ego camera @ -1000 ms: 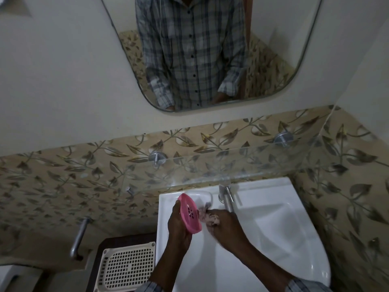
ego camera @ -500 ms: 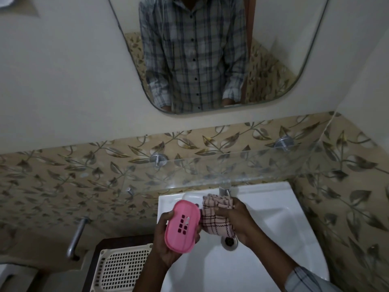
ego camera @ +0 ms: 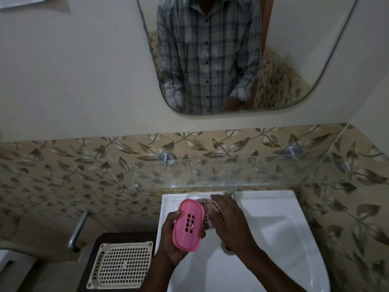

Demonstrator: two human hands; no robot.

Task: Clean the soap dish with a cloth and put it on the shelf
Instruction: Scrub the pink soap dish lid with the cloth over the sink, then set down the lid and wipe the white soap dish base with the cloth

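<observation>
A pink oval soap dish (ego camera: 189, 224) with a patch of small square holes is held over the white sink (ego camera: 273, 234), its holed face turned towards me. My left hand (ego camera: 171, 239) grips it from the left and below. A pink checked cloth (ego camera: 209, 212) lies against the dish's right edge, mostly hidden. My right hand (ego camera: 228, 222) covers the cloth and holds it against the dish. A clear glass shelf (ego camera: 252, 171) runs along the tiled wall just above the sink.
A tap (ego camera: 229, 193) stands at the sink's back edge behind my right hand. A cream perforated tray (ego camera: 122, 264) lies on a dark surface to the left. A metal handle (ego camera: 76, 230) sticks out from the left wall. A mirror (ego camera: 294, 60) hangs above.
The dish has turned from edge-on to showing its holed face. My right hand with the cloth has moved over to the dish's right edge and now hides most of the cloth.
</observation>
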